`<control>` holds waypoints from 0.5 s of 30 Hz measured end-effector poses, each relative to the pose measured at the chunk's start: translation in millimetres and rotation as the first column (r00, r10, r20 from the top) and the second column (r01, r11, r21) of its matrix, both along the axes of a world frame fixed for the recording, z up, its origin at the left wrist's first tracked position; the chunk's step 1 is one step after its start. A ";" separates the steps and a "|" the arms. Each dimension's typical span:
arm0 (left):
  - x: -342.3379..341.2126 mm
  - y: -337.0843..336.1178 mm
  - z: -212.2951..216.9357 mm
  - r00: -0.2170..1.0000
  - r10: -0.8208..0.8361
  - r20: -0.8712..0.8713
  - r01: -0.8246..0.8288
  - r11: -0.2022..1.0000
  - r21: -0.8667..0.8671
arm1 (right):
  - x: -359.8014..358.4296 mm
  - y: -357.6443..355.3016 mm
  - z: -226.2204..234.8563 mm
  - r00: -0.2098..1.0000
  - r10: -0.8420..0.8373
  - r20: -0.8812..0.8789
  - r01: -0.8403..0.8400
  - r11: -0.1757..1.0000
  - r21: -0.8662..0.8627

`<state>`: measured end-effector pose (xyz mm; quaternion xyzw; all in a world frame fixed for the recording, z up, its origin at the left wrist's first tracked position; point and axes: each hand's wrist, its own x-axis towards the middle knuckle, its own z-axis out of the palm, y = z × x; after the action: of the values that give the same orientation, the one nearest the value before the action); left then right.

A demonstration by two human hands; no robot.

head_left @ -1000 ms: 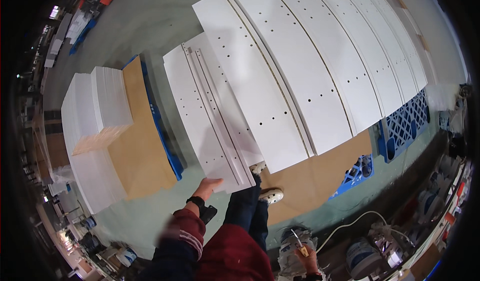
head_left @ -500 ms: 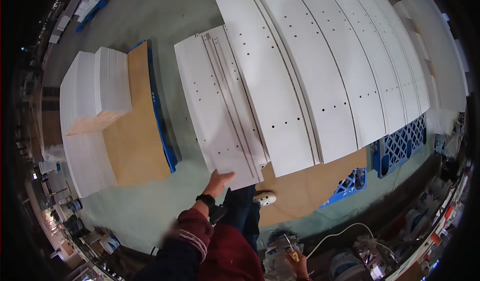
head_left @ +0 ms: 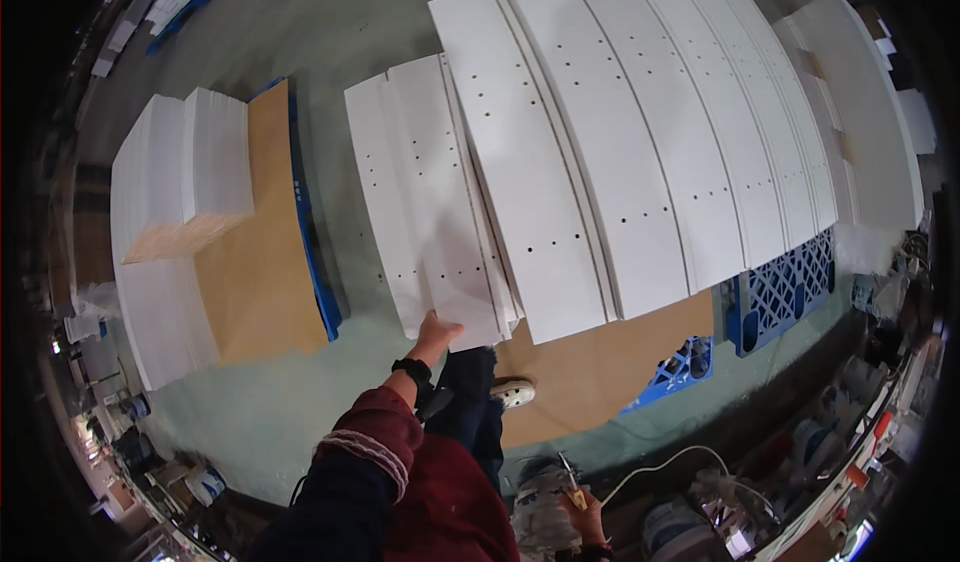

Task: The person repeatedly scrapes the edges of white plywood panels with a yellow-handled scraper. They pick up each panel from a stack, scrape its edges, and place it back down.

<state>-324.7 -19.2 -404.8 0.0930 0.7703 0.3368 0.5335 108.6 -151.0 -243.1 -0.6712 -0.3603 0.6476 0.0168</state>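
Note:
My left hand (head_left: pixel 436 338), with a dark band at its wrist, grips the near end of a white panel (head_left: pixel 425 212) dotted with small drilled holes. Its thumb lies on top of the panel, and the fingers underneath are hidden. That panel is at the left end of a row of overlapping white drilled panels (head_left: pixel 560 162). Low in the view, my right hand (head_left: pixel 590 520) is closed around a yellow-handled tool (head_left: pixel 576 499) with a slim metal end. I cannot make out its exact kind. The tool is held away from the panels.
Brown sheet (head_left: pixel 600 382) and blue plastic pallets (head_left: pixel 785 292) lie beneath the row. To the left, stacked white boards (head_left: pixel 185 172) stand on brown sheet over another blue pallet. A white cable (head_left: pixel 660 462) and buckets (head_left: pixel 675 527) are at lower right. My shoe (head_left: pixel 514 393) is near the panels.
Two brownish grooves showed on the leftmost panel earlier; now its surface looks plainer, with differently placed holes. My left hand keeps its hold on the near end. The whole view has shifted slightly.

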 end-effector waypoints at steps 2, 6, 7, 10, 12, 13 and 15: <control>-3.9 -5.5 3.8 0.983 -0.141 -0.116 0.132 0.988 -0.084 | -4.6 1.6 5.3 0.992 -0.126 -0.013 0.126 0.992 -0.013; -5.9 -12.4 28.3 0.943 -0.314 -0.111 0.268 0.913 -0.307 | -22.9 19.9 21.3 0.984 -0.176 -0.008 0.176 0.984 -0.001; -6.9 -13.2 38.3 0.941 -0.334 0.059 0.336 0.892 -0.303 | -21.7 17.5 22.1 0.989 -0.151 -0.005 0.151 0.989 0.010; 11.7 11.6 111.9 0.927 -0.219 0.305 0.287 0.937 -0.198 | -11.2 6.7 12.7 0.991 -0.132 -0.010 0.132 0.990 0.040; 26.5 38.0 151.0 0.910 -0.175 0.375 0.221 0.972 -0.085 | -6.5 -3.3 8.7 0.983 -0.176 -0.042 0.179 0.982 0.056; 34.4 53.1 168.1 0.922 -0.175 0.346 0.196 0.980 -0.027 | -7.2 -2.9 12.1 0.984 -0.177 -0.037 0.179 0.981 0.070; 43.9 82.0 176.8 0.939 -0.140 0.314 0.127 0.990 0.063 | -9.7 3.9 20.8 0.985 -0.170 -0.034 0.173 0.980 0.100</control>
<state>-280.8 62.8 -227.9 0.1009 0.6590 0.3266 0.6699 99.0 -147.1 -222.4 -0.6897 -0.3337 0.6329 0.1117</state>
